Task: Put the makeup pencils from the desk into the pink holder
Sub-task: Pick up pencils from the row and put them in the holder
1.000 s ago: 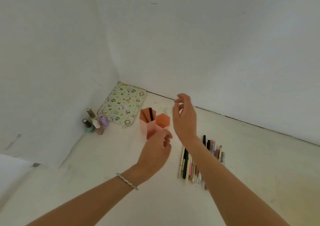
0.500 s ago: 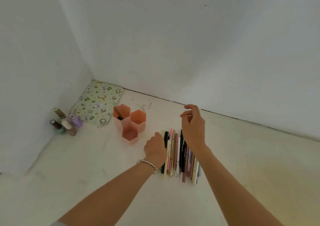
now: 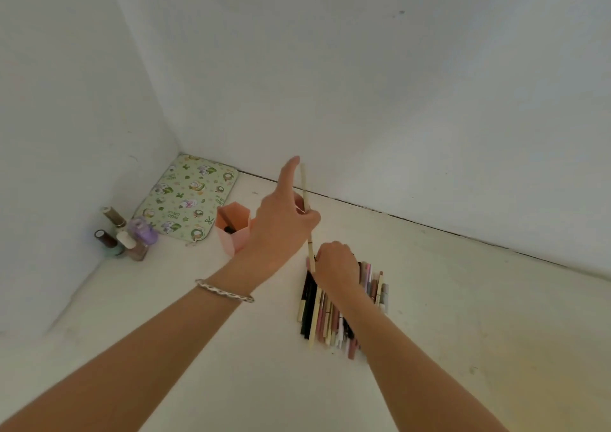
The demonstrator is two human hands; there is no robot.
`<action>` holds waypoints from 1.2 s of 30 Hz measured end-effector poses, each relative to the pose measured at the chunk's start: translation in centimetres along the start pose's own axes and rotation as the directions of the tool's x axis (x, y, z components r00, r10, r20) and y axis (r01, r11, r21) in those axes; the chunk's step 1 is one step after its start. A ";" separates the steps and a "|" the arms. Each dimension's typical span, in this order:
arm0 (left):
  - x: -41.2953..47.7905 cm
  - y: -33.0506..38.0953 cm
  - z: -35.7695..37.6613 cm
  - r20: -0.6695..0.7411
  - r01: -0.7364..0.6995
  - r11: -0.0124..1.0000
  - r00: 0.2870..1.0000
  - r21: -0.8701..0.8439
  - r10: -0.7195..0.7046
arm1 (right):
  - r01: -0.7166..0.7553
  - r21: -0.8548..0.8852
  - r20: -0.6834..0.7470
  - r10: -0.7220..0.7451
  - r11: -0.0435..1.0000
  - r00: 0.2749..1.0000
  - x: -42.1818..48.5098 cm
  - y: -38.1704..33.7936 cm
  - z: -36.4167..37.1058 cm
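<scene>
The pink holder (image 3: 231,233), made of hexagonal cups, stands on the white desk; one dark pencil sits in its left cup. My left hand (image 3: 281,230) is raised in front of the holder and hides its right part. It holds a cream pencil (image 3: 306,207) almost upright, index finger stretched up. A row of several makeup pencils (image 3: 322,312) lies on the desk to the right. My right hand (image 3: 335,261) rests on the far end of that row, fingers curled down on the pencils; what it grips is hidden.
Several nail polish bottles (image 3: 127,236) stand in the left corner against the wall. A green patterned mat (image 3: 188,197) lies behind the holder. White walls close the desk (image 3: 198,349) at left and back.
My left hand lifted a cream pencil from the row and raised it toward the holder. My right hand dropped onto the far end of the row.
</scene>
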State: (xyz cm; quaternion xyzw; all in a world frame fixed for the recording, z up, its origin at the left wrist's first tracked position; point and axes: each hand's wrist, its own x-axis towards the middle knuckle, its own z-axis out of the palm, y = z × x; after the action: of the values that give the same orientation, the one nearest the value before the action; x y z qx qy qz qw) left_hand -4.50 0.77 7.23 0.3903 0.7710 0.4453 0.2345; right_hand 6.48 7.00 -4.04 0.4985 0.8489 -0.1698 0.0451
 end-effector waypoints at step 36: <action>-0.9 -4.7 -8.3 -0.541 -0.242 0.970 0.814 0.014 0.211 | 0.518 0.433 -0.437 -0.331 0.738 0.836 -0.7 -10.5 -3.2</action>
State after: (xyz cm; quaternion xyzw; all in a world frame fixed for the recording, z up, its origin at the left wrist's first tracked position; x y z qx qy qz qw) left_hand -11.70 -5.50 7.23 0.3319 0.7408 0.5829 -0.0353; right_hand -1.94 2.84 1.64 0.3016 0.8540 -0.3188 -0.2796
